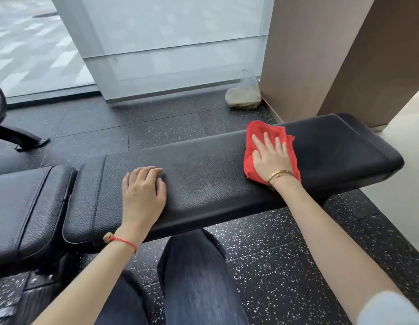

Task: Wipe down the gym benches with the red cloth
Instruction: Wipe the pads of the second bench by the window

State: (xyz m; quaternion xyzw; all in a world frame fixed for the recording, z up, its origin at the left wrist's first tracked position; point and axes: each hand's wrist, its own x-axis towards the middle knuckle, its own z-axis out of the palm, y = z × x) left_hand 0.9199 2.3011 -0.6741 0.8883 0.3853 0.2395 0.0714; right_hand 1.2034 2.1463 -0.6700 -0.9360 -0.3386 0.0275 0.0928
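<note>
- The red cloth [269,148] lies flat on the black bench [203,174] in the right middle of the frame, short of the bench's far right end.
- The right hand [270,158] presses it from above, fingers straight and spread, palm down; it pins the cloth and does not pinch it.
- The left hand [143,191] rests on the bare pad at centre left, fingers lightly bent, holding nothing; it seems to steady the person.
- The cloth looks thin, soft and light, with frayed edges; it will likely bunch or fold under a push, so a broad flat palm over its middle suits it better than a grip at a corner.
- The pad is grained leather-like stuff, probably smooth enough for the cloth to slide.
- A second pad [28,207] adjoins at lower left, and a plastic bag [243,95] sits on the floor at upper right.
- The stretch between the hands looks dull and smudged, so likely still to wipe.
</note>
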